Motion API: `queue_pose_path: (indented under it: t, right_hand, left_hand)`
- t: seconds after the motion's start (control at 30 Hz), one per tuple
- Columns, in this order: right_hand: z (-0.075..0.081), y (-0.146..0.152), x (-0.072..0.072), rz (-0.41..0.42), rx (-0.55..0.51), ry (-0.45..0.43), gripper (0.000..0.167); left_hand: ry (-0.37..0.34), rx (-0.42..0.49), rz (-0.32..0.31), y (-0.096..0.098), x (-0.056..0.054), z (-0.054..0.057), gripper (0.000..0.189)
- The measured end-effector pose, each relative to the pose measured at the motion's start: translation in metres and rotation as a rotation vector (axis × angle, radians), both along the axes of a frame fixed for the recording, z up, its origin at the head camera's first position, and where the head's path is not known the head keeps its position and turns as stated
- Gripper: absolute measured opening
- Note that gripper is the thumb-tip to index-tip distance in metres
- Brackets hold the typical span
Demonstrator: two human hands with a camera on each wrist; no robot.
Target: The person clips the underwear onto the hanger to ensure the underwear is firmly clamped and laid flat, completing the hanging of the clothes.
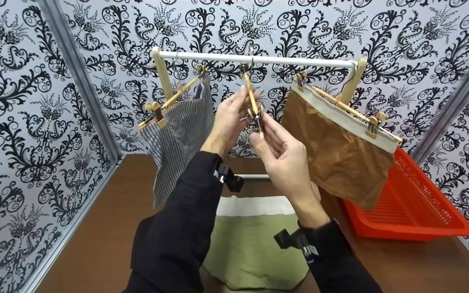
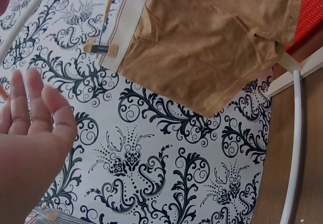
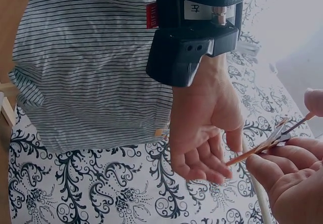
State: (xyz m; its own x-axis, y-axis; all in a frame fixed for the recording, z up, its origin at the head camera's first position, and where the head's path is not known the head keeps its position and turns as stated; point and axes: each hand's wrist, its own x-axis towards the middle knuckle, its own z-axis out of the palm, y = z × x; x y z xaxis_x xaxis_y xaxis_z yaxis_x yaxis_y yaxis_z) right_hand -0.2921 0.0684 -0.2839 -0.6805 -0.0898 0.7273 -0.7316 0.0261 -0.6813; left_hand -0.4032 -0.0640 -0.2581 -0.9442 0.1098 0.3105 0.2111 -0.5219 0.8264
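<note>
A wooden clip hanger (image 1: 250,91) hangs end-on from the middle of the white rail, with no garment on it. My left hand (image 1: 227,118) holds its bar from the left, the thumb along the wood. At the near end my right hand (image 1: 285,156) pinches a metal clip (image 1: 257,119) between thumb and fingers. The right wrist view shows the hanger (image 3: 250,152) between the left hand (image 3: 202,128) and right hand (image 3: 298,176). Below the hands lies an olive green garment with a white waistband (image 1: 257,240), flat on the table.
Striped shorts (image 1: 183,130) hang from a clip hanger on the left of the rail (image 1: 291,60). Brown shorts with a cream waistband (image 1: 336,142) hang on the right. Behind them a red plastic basket (image 1: 417,232) stands on the brown table (image 1: 108,211). Patterned walls enclose the table.
</note>
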Motion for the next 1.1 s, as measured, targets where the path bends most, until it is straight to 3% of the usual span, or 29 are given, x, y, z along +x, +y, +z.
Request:
queue_pose_path:
  t: [0.2, 0.4, 0.5, 0.67, 0.87, 1.1]
  right_hand:
    - [-0.01, 0.01, 0.011, 0.009, -0.004, 0.026, 0.048]
    - [-0.026, 0.022, 0.015, -0.05, -0.012, 0.027, 0.043]
    - [-0.035, 0.03, 0.014, -0.083, -0.027, 0.023, 0.042]
    - [-0.048, 0.042, 0.013, -0.155, -0.057, 0.019, 0.043]
    - [-0.058, 0.054, 0.008, -0.211, -0.113, -0.069, 0.048]
    - [-0.072, 0.065, -0.001, -0.26, -0.114, -0.091, 0.041]
  left_hand:
    - [-0.024, 0.017, 0.031, -0.004, 0.001, -0.009, 0.029]
    - [-0.048, -0.002, 0.002, -0.006, 0.007, -0.023, 0.023]
    - [-0.059, -0.023, -0.01, -0.004, 0.011, -0.031, 0.022]
    - [-0.09, -0.034, 0.024, 0.006, 0.017, -0.04, 0.018]
    - [-0.108, 0.034, 0.091, 0.019, 0.023, -0.043, 0.014]
    - [-0.115, 0.091, 0.096, 0.027, 0.03, -0.051, 0.01]
